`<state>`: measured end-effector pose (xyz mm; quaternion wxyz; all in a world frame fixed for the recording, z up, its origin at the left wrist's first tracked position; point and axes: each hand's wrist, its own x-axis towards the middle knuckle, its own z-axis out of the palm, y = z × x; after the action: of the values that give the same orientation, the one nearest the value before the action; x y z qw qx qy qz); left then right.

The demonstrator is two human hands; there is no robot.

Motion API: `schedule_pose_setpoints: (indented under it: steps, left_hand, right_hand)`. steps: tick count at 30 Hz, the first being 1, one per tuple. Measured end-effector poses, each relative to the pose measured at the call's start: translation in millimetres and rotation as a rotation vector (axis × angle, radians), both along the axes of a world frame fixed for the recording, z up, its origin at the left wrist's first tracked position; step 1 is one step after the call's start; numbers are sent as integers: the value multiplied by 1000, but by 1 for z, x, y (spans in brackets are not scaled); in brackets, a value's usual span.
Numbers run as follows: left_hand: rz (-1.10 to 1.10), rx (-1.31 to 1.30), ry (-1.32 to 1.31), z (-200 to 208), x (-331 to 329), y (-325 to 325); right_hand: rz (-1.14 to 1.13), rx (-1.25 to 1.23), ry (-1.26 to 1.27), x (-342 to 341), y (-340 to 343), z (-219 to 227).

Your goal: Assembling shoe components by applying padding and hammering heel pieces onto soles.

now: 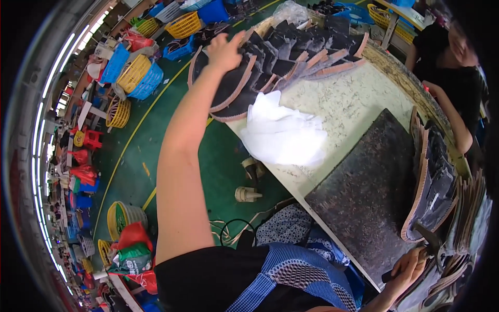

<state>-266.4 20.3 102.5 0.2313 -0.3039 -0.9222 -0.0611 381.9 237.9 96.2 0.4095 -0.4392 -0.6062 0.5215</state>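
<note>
My left arm stretches far forward, and my left hand is over the near left end of a pile of black pieces with pinkish-tan ribbed edges. Its fingers look spread, with nothing visible between them; whether they touch the topmost piece is hard to tell. At the lower right, my right hand is closed round the dark handle of a hammer. The hammer's head rests at the near end of a curved black piece with a tan ribbed rim, lying at the right of a dark scuffed mat.
A crumpled white sheet lies on the pale worktable. Stacked pieces stand at the right edge. Across the table sits another person. Yellow and blue baskets stand on the green floor, with cables beside the table.
</note>
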Motion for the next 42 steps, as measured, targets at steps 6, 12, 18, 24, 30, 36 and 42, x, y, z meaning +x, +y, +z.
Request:
schedule_pose_setpoints:
  steps: [6, 12, 18, 24, 30, 36, 42]
  left_hand:
    - [-207, -314, -53, 19, -30, -38]
    - [-516, -195, 252, 5, 35, -88]
    - [-576, -68, 188, 17, 70, -114]
    - [-550, 31, 132, 19, 61, -86]
    - [-618, 35, 127, 27, 61, -75]
    - [-742, -167, 346, 43, 64, -104]
    - [-372, -11, 216, 53, 83, -223]
  right_hand:
    - [115, 42, -84, -19, -18, 4]
    - [221, -44, -81, -50, -19, 8]
    - [386, -49, -74, -80, -24, 12]
    - [648, 350, -151, -233, -18, 16]
    - [831, 680, -97, -426, -41, -6]
    - [836, 533, -163, -512, -75, -22]
    - [724, 599, -187, -529, -56, -35]
